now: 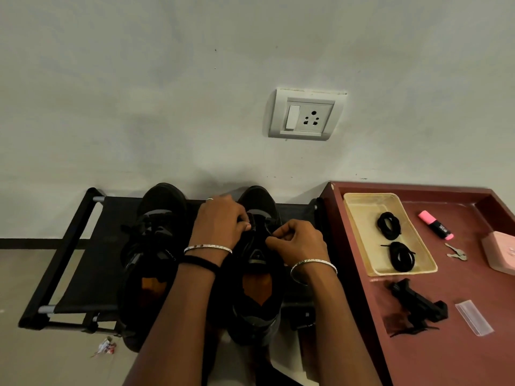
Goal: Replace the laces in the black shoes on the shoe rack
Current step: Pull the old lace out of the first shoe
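Observation:
Two black shoes stand side by side on a black shoe rack point(69, 246) against the wall, toes toward the wall. The left shoe point(156, 246) still has its lace in. Both my hands work at the lacing of the right shoe point(257, 288). My left hand point(220, 221) pinches at the eyelets on its left side, fingers curled. My right hand point(298, 240) pinches the lace on its right side. Two coiled black laces point(388, 222) point(401, 256) lie in a beige tray point(359, 218) on the red-brown table to the right.
On the red-brown table point(473, 358) there are also a pink highlighter point(434, 225), keys point(457, 253), a pink box point(501, 252), a black clip-like object point(418, 305) and a clear plastic strip point(473, 317). A wall socket point(306, 115) is above. Litter point(106, 349) lies on the floor.

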